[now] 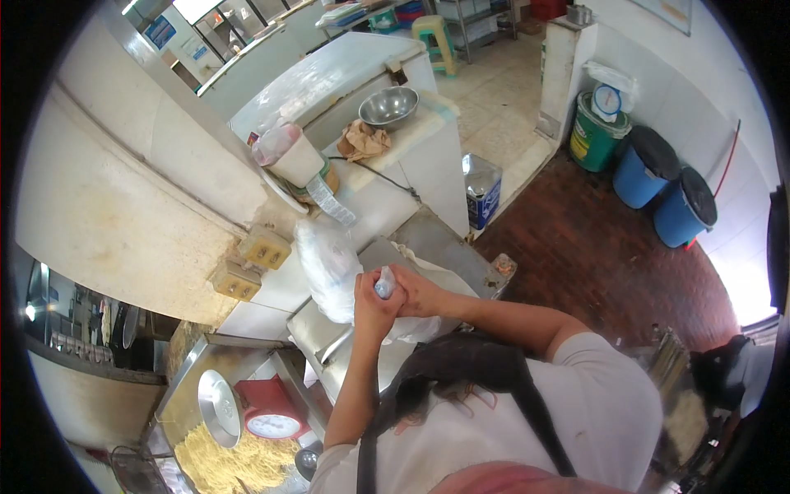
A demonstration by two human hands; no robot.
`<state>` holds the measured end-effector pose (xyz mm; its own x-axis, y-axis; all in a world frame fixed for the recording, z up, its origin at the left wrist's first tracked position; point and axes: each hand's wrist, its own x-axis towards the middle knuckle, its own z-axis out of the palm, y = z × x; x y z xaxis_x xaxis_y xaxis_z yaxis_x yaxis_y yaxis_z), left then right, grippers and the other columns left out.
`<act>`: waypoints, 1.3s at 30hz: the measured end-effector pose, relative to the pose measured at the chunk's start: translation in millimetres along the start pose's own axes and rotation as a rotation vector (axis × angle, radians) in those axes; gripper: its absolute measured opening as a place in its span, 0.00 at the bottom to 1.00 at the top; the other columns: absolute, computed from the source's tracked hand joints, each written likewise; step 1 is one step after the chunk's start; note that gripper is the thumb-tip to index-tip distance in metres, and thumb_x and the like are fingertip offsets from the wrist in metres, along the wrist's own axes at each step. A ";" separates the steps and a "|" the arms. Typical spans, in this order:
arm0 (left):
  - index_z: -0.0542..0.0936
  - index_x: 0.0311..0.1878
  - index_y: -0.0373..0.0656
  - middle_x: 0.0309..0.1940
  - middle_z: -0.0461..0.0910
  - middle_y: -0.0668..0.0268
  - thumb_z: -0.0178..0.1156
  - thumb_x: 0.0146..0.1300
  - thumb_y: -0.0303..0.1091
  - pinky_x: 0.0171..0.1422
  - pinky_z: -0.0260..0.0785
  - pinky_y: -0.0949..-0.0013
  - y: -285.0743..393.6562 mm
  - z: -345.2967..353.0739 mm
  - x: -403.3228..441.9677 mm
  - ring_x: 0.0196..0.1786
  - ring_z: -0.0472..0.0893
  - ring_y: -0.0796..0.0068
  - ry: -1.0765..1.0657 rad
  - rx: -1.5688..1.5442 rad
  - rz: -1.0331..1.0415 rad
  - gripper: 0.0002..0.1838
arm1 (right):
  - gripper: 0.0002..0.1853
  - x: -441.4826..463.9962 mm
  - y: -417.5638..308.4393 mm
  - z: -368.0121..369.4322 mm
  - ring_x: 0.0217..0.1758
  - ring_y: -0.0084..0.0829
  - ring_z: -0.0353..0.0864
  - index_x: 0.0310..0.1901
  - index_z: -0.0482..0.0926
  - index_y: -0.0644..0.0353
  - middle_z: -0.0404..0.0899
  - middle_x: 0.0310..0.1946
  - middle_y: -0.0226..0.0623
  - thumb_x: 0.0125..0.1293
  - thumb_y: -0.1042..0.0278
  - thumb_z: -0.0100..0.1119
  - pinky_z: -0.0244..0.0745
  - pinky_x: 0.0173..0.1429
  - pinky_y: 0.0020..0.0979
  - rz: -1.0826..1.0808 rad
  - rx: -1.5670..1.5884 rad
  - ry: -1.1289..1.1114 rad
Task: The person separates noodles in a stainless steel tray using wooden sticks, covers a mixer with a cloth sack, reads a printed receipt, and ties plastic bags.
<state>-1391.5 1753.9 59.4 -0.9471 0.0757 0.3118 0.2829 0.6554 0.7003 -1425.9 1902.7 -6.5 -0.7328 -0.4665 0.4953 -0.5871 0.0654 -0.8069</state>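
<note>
Both of my hands are together in front of my chest, closed on a thin clear plastic bag. A bunched bit of the plastic sticks up between them. My left hand has its fingers wrapped round the bunch. Against it from the right presses my right hand, fingers curled; its fingertips are partly hidden. The bag's body spreads out on the left of my hands, above a metal work surface. What the bag contains, if anything, I cannot make out.
Lower left, a red weighing scale with a metal pan stands by yellow noodles. A steel bowl and crumpled brown paper sit on the white counter. Blue bins line the right wall.
</note>
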 end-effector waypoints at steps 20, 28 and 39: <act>0.76 0.51 0.33 0.47 0.75 0.49 0.67 0.55 0.34 0.57 0.71 0.51 3.4 -2.2 -1.9 0.51 0.77 0.45 -0.045 -0.021 -0.035 0.22 | 0.39 -5.5 4.7 3.4 0.63 0.56 0.71 0.64 0.68 0.59 0.72 0.57 0.50 0.54 0.54 0.76 0.67 0.68 0.48 0.019 -0.085 -0.020; 0.76 0.50 0.33 0.46 0.75 0.49 0.68 0.54 0.33 0.57 0.71 0.52 2.2 -1.7 -0.8 0.50 0.77 0.46 -0.030 -0.014 0.006 0.21 | 0.40 -3.5 4.4 2.9 0.60 0.54 0.72 0.64 0.68 0.61 0.71 0.55 0.51 0.54 0.53 0.77 0.68 0.66 0.46 0.022 -0.032 0.018; 0.75 0.51 0.32 0.48 0.75 0.48 0.69 0.54 0.33 0.59 0.71 0.53 -4.9 2.1 -1.2 0.53 0.76 0.45 -0.031 -0.001 0.014 0.23 | 0.35 -3.2 3.5 3.2 0.57 0.56 0.74 0.55 0.70 0.64 0.73 0.51 0.54 0.52 0.56 0.77 0.70 0.61 0.47 0.063 -0.021 0.023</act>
<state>-1392.1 1752.2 54.2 -0.9474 0.1079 0.3012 0.2959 0.6537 0.6965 -1424.4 1901.6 -12.0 -0.7760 -0.4407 0.4513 -0.5466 0.1127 -0.8298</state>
